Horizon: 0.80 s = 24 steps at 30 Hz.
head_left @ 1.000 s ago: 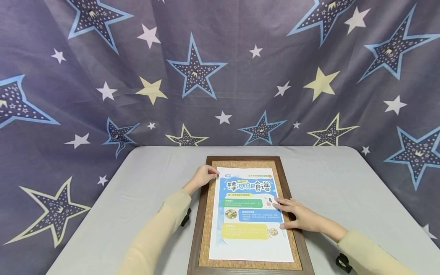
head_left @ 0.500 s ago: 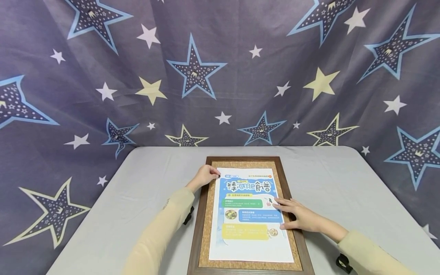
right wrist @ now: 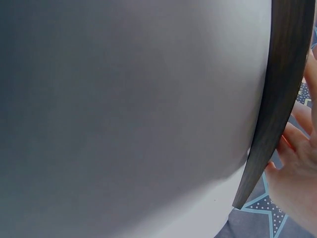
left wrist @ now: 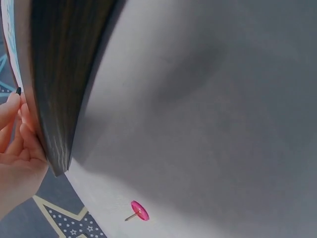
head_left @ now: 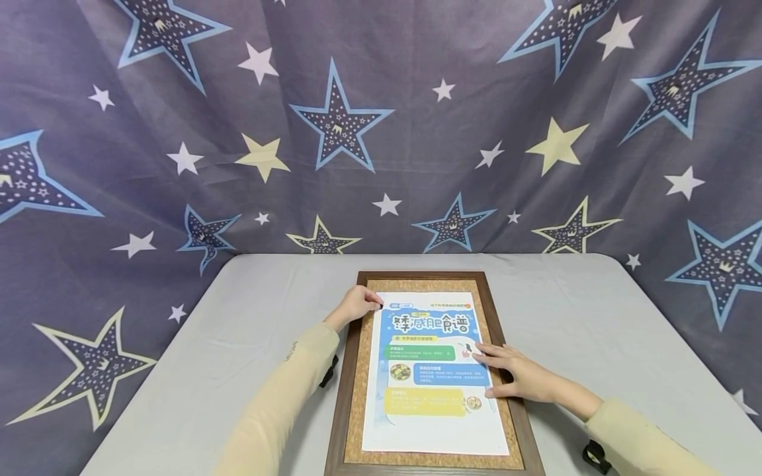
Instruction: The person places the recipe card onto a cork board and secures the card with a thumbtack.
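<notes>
Left hand (head_left: 358, 302) edged rightward, pinching black piece (left wrist: 19, 91); right hand (head_left: 524, 375) unclenched, touching poster (head_left: 434, 433) inside frame (head_left: 423, 275)

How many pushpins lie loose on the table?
1: the pink pushpin, beside the frame, in the left wrist view. Others may be hidden. The left hand pinches a small black piece, possibly another.

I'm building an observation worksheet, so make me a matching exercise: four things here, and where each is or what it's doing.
1. left hand
2. right hand
3. printed sheet
4. pink thumbtack

A. lying on the table
B. fingers extended over the sheet's right edge
C. pinching a small black thing near the sheet's upper left corner
D. laid on cork inside a brown frame

Pairs: 1-C, 2-B, 3-D, 4-A
</notes>
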Available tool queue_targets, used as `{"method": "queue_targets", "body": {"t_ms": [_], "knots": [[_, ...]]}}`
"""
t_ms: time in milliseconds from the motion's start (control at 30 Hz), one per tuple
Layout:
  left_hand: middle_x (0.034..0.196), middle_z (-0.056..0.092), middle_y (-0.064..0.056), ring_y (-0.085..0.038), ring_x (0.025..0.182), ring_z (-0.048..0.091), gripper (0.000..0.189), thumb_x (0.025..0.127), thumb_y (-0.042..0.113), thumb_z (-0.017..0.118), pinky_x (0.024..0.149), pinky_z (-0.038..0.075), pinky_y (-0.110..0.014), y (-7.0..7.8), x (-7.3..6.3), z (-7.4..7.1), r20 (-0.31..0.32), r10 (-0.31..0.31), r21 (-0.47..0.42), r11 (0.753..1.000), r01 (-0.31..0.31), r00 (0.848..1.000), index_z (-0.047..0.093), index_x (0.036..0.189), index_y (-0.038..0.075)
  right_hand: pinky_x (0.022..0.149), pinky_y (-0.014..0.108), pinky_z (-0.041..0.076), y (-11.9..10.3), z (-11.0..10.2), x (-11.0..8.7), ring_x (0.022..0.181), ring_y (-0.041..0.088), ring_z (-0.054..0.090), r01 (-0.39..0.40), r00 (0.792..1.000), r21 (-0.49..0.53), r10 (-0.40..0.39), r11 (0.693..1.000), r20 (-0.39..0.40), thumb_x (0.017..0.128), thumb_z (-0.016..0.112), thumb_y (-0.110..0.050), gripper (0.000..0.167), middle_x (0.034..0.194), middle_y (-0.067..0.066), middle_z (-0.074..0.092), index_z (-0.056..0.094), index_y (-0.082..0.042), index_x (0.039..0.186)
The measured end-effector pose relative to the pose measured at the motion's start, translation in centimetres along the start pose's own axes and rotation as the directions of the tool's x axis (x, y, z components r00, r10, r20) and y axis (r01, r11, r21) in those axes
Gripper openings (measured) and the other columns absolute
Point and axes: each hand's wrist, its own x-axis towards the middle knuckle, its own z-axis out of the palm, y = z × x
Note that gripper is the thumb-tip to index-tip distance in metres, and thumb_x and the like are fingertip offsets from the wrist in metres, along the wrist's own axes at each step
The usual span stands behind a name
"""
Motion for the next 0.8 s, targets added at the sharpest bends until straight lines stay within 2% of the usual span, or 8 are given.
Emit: {"method": "queue_targets", "body": {"t_ms": [100,167,300,400,567,600,700,800], "knots": [[0.075,0.067,0.004,-0.012,0.067,0.06,0.005,0.079,0.019,0.067,0.06,0.047,-0.026,5.3,-3.0,-2.1,0.0,0.009,-0.008,1.0,-0.009,1.0,0.071,0.079,0.02,0.094,0.061,0.015,0.0,0.0,0.0,0.121,0.044,0.028,-0.003,1.0,0.009,0.003,1.0,0.003,0.079,0.062,-0.036,0.065,0.135,0.025,0.032,0.044,0.003,0.127],[0.074,0.067,0.0,-0.013,0.065,0.059,0.006,0.079,0.016,0.066,0.057,0.046,-0.025,8.1,-4.6,-3.3,-0.003,0.037,-0.016,0.999,-0.037,0.999,0.072,0.078,0.016,0.094,0.061,0.015,0.0,0.1,0.0,0.121,0.044,0.028,-0.001,1.0,0.012,0.001,1.0,0.003,0.079,0.062,-0.036,0.065,0.135,0.025,0.032,0.044,0.003,0.127],[0.076,0.067,-0.003,-0.016,0.068,0.06,0.008,0.08,0.017,0.066,0.062,0.047,-0.028,12.9,-6.8,-5.5,0.054,-0.042,-0.056,0.997,0.045,0.998,0.072,0.08,0.012,0.094,0.06,0.015,0.0,0.1,0.0,0.121,0.044,0.029,-0.002,1.0,0.011,0.002,1.0,-0.001,0.079,0.062,-0.037,0.065,0.135,0.025,0.032,0.044,0.003,0.127],[0.076,0.066,-0.002,-0.015,0.069,0.059,0.007,0.08,0.016,0.065,0.064,0.048,-0.028,15.3,-7.9,-6.4,0.061,-0.082,-0.07,0.994,0.086,0.995,0.071,0.079,0.012,0.093,0.06,0.015,0.1,0.1,0.0,0.121,0.044,0.029,0.002,1.0,0.006,-0.002,1.0,-0.005,0.079,0.062,-0.037,0.065,0.135,0.025,0.033,0.044,0.003,0.127],[0.078,0.066,-0.007,-0.018,0.069,0.06,0.009,0.082,0.009,0.062,0.063,0.048,-0.029,19.6,-10.2,-7.6,0.021,-0.115,-0.029,0.993,0.116,0.993,0.07,0.08,0.005,0.093,0.061,0.017,0.0,0.1,0.0,0.121,0.044,0.03,0.014,1.0,-0.007,-0.014,1.0,-0.006,0.08,0.061,-0.037,0.064,0.135,0.025,0.033,0.044,0.002,0.127],[0.081,0.066,-0.009,-0.02,0.072,0.06,0.009,0.082,0.005,0.061,0.065,0.048,-0.031,21.0,-10.9,-8.0,0.021,-0.161,-0.015,0.987,0.161,0.987,0.07,0.082,0.003,0.092,0.061,0.017,0.0,0.1,0.0,0.12,0.044,0.03,0.017,1.0,-0.011,-0.017,1.0,-0.007,0.08,0.061,-0.037,0.064,0.135,0.025,0.033,0.044,0.002,0.127],[0.082,0.066,-0.011,-0.02,0.073,0.06,0.01,0.082,0.002,0.059,0.065,0.048,-0.03,22.3,-11.7,-8.3,0.001,-0.158,-0.001,0.987,0.158,0.987,0.069,0.084,0.0,0.092,0.06,0.018,0.0,0.1,0.0,0.12,0.044,0.03,0.02,1.0,-0.017,-0.02,1.0,-0.012,0.08,0.062,-0.037,0.064,0.134,0.025,0.034,0.044,0.002,0.127],[0.083,0.066,-0.011,-0.018,0.073,0.06,0.011,0.083,0.002,0.058,0.065,0.048,-0.027,22.6,-11.9,-8.4,-0.006,-0.156,0.005,0.988,0.156,0.988,0.069,0.085,-0.001,0.092,0.059,0.018,-0.1,0.1,0.0,0.12,0.044,0.03,0.024,1.0,-0.017,-0.024,1.0,-0.02,0.08,0.062,-0.037,0.064,0.134,0.025,0.034,0.044,0.002,0.127]]}}
